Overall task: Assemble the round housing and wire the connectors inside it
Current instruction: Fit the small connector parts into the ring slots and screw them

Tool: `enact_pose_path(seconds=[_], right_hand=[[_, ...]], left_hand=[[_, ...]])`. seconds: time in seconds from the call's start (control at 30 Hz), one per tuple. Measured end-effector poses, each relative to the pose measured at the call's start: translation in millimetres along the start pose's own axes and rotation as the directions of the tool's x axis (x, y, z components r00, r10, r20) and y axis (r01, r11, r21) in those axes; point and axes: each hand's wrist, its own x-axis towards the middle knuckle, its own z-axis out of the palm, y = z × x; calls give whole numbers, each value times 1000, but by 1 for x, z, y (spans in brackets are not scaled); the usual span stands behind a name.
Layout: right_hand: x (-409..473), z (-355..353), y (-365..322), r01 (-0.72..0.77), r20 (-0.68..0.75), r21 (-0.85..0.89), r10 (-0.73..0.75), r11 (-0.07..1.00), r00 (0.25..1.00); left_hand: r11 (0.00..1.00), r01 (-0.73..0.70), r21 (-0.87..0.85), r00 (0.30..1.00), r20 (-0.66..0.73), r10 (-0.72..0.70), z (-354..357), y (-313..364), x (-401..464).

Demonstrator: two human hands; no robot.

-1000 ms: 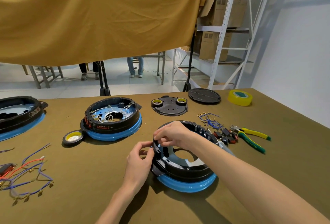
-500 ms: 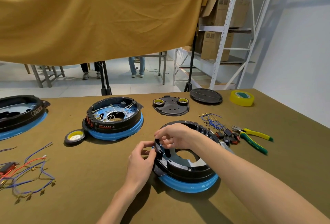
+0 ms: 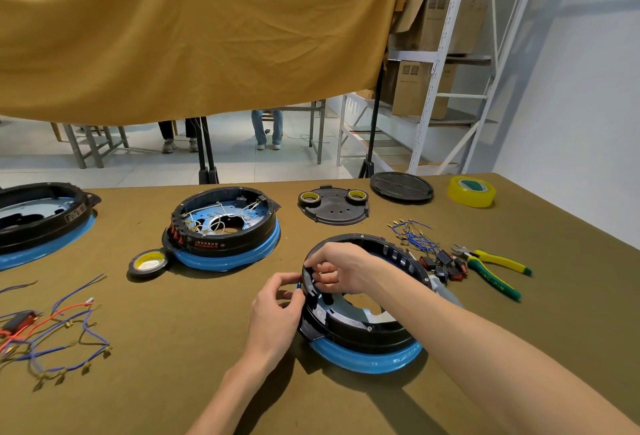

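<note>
A round black housing with a blue lower rim [image 3: 363, 337] sits on the olive table in front of me. My right hand [image 3: 341, 266] reaches over its near-left wall, fingers pinched on a small black part at the inside of the wall. My left hand [image 3: 275, 310] presses against the outside of the same wall spot, fingertips closed on a small blue-tipped piece. Loose blue wires with terminals [image 3: 414, 233] and small black and red connectors [image 3: 445, 266] lie just right of the housing.
A wired housing [image 3: 225, 226] and black tape roll [image 3: 148, 263] lie to the left, another housing [image 3: 38, 219] at far left, coloured wires [image 3: 52, 327] near left. Black plate with tape rolls [image 3: 334, 206], round lid [image 3: 401, 187], yellow tape [image 3: 471, 191], pliers [image 3: 491, 266] are at right.
Both hands stay at the housing's left wall; the right fingers have shifted slightly down into the wall. The camera view drifted a little.
</note>
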Motion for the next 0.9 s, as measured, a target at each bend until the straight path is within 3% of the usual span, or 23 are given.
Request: enact_pose_path(seconds=[0.13,0.2,0.3,0.37,0.5,0.63,0.73,0.83,0.9], right_hand=[[-6,-4,5,85,13,-149,-84,985,996],[-9,-4,10,164,31,-303,-163,939,986],[-13,6,18,307,124,-661,-304,684,944],[-13,13,24,316,144,-779,-336,541,931],[-25,11,28,321,137,-790,-360,522,923],[-52,-8,18,466,244,-712,-437,526,866],[-70,-31,12,559,367,-691,-443,459,818],[-83,-49,11,585,395,-697,-459,415,795],[-88,-56,13,585,401,-721,-464,372,790]], left_hand=[[1000,-15,17,1000,-2,15,-1,-2,1],[999,-20,44,1000,0,20,-1,-3,2],[997,4,83,1000,4,-4,-3,-4,4],[995,29,90,1000,9,-30,-7,-5,4],[996,11,93,1000,-14,-10,-14,-2,3],[999,23,25,1000,19,-24,-14,8,-3],[941,-299,161,954,82,289,-18,14,-8],[765,-538,355,842,269,467,-21,23,-4],[574,-640,510,766,369,527,-22,28,1]])
